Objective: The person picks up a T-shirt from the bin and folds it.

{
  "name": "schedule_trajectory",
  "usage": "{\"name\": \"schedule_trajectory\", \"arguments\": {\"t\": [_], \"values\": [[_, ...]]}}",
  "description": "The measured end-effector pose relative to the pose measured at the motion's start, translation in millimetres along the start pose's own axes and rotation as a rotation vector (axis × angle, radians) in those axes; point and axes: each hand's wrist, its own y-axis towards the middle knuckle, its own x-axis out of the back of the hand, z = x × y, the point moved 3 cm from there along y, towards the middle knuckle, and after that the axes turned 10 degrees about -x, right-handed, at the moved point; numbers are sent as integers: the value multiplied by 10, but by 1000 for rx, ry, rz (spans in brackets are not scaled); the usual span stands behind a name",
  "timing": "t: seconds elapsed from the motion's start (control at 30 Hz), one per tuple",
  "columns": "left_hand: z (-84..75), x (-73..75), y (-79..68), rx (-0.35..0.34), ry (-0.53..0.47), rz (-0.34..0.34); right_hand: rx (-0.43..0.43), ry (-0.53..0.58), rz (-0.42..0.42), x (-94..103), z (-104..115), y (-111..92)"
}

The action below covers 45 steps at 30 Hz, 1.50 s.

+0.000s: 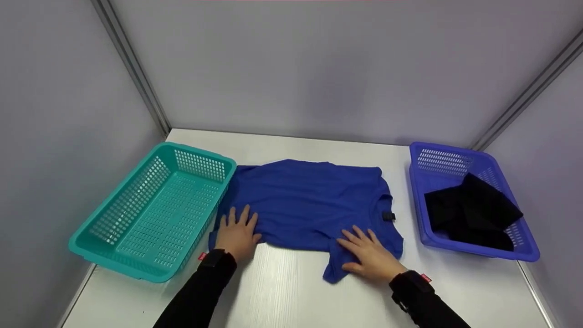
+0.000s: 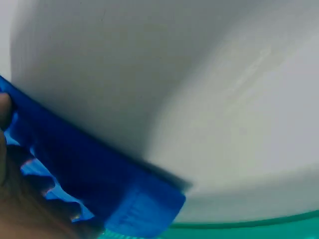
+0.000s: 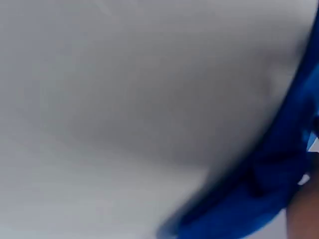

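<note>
A blue T-shirt lies spread sideways on the white table, its collar with a black label toward the right. Near the hem at the left end, my left hand rests on the fabric with fingers spread. My right hand lies on the shirt by the near sleeve, its fingers spread too. In the left wrist view the hem corner shows beside the fingers. A blurred shirt edge crosses the right wrist view, where most of that hand is out of frame.
A teal basket stands at the left, its rim right at the shirt's hem end. On the right, a purple basket holds folded black cloth. Pale panels wall the table at the back and both sides.
</note>
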Motion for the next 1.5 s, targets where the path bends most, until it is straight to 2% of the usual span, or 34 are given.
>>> {"name": "schedule_trajectory", "arguments": {"t": [0.07, 0.13, 0.23, 0.3, 0.37, 0.43, 0.5, 0.57, 0.63, 0.67, 0.73, 0.83, 0.93, 1.0, 1.1, 1.17, 1.2, 1.27, 1.33, 1.43, 1.5], "values": [[-10, 9, -49, -44, -71, 9, 23, -25, -29, 24, -38, -108], [-34, 19, -113, -81, -125, 40, 34, -55, -105, 89, -109, -201], [-61, 48, -203, -123, -137, 44, 46, -71, -215, 205, -199, -291], [-73, 68, -264, -149, -118, 29, 39, -31, -270, 277, -249, -349], [-67, 82, -319, -166, -97, -3, 18, 61, -294, 348, -293, -415], [-48, 103, -373, -169, -88, -25, -3, 143, -265, 399, -327, -489], [-20, 126, -422, -159, -101, -21, -17, 189, -182, 421, -345, -567], [5, 163, -466, -151, -119, 2, -33, 161, -80, 415, -338, -637], [23, 210, -504, -141, -130, 35, -25, 56, -2, 380, -298, -704], [31, 235, -520, -133, -129, 52, -7, -7, 20, 352, -268, -730], [41, 291, -549, -117, -120, 72, 74, -132, -3, 278, -193, -764], [60, 341, -585, -79, -101, 81, 225, -238, -152, 146, -96, -797], [77, 374, -598, -54, -95, 81, 295, -231, -277, 98, -40, -839], [92, 389, -600, -41, -99, 76, 312, -220, -256, 79, 11, -876], [101, 405, -601, -45, -142, 82, 378, -252, -173, 6, 143, -931], [111, 406, -607, -49, -173, 81, 435, -250, -161, -71, 236, -943], [116, 407, -612, -50, -190, 79, 446, -233, -181, -93, 270, -939], [125, 415, -626, -47, -208, 71, 382, -138, -212, -69, 291, -910], [132, 432, -634, -45, -213, 49, 238, 34, -205, 48, 237, -876], [133, 468, -644, -53, -209, 1, -33, 366, -97, 357, 63, -878], [127, 504, -649, -60, -212, -39, -153, 555, 12, 600, -62, -914]]}}
